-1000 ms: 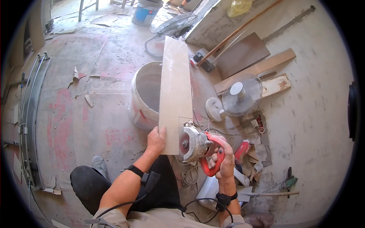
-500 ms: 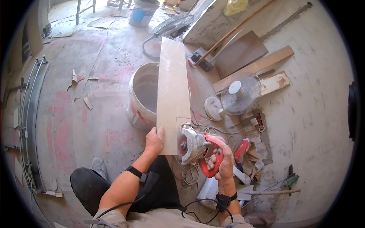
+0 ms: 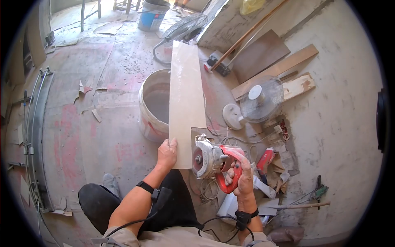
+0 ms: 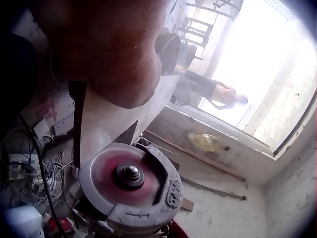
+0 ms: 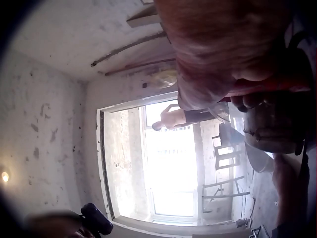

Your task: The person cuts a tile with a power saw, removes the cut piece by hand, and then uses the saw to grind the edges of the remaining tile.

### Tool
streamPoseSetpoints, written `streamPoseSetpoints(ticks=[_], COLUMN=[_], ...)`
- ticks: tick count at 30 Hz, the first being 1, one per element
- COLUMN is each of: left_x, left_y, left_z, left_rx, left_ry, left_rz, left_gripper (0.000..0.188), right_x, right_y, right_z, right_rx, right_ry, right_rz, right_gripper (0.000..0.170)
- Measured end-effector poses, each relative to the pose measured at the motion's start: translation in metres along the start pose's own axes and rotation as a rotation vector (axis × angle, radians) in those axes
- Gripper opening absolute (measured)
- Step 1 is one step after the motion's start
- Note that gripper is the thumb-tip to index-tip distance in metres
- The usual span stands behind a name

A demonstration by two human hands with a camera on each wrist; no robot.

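A long beige tile lies over the rim of a white bucket, with a rectangular notch at its near right corner. My left hand grips the tile's near left edge, thumb on top. My right hand is curled round the red handle of a cutter, whose round blade stands just right of the tile's narrowed end. In the left wrist view the blade looks blurred, close to the tile. The right wrist view shows my right hand on the red handle, fingers partly hidden.
A white fan, boards and a long pole lean at the right. Cables and scraps lie below the cutter. A metal rail tool is at the left, with a blue-labelled bucket at the far end.
The small rectangular piece at the tile's near right corner has come away, leaving a notch. The cutter and both hands stay nearly in place; the head view has shifted slightly.
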State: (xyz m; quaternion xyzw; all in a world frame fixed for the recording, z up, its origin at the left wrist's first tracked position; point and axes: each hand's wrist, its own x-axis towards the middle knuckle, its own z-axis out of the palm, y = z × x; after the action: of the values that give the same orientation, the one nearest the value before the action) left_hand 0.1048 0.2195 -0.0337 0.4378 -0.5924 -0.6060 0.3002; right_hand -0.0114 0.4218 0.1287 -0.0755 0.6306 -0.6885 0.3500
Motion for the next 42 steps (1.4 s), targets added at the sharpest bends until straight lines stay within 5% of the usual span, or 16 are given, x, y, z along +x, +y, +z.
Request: streamPoseSetpoints(ticks=[14, 22, 30, 39, 42], left_x=[0.006, 0.022, 0.035, 0.058, 0.074], left_y=[-0.001, -0.004, -0.001, -0.014, 0.053], left_z=[-0.004, -0.014, -0.039, -0.076, -0.090], left_rx=[0.077, -0.035, -0.039, 0.123, 0.662], left_ry=[-0.029, -0.107, -0.166, -0.242, -0.546], left_rz=[-0.005, -0.090, -0.208, -0.207, -0.507], left_gripper=[0.042, 0.042, 0.045, 0.052, 0.059], right_x=[-0.005, -0.012, -0.013, 0.000, 0.001], right_y=[0.005, 0.013, 0.041, 0.061, 0.066], right_z=[-0.008, -0.020, -0.040, -0.015, -0.021], right_rx=[0.069, 0.101, 0.181, 0.236, 0.198], right_ry=[0.021, 0.080, 0.160, 0.240, 0.256], right_rz=[0.038, -0.118, -0.059, -0.100, -0.106], right_gripper=[0.049, 0.051, 0.055, 0.046, 0.046])
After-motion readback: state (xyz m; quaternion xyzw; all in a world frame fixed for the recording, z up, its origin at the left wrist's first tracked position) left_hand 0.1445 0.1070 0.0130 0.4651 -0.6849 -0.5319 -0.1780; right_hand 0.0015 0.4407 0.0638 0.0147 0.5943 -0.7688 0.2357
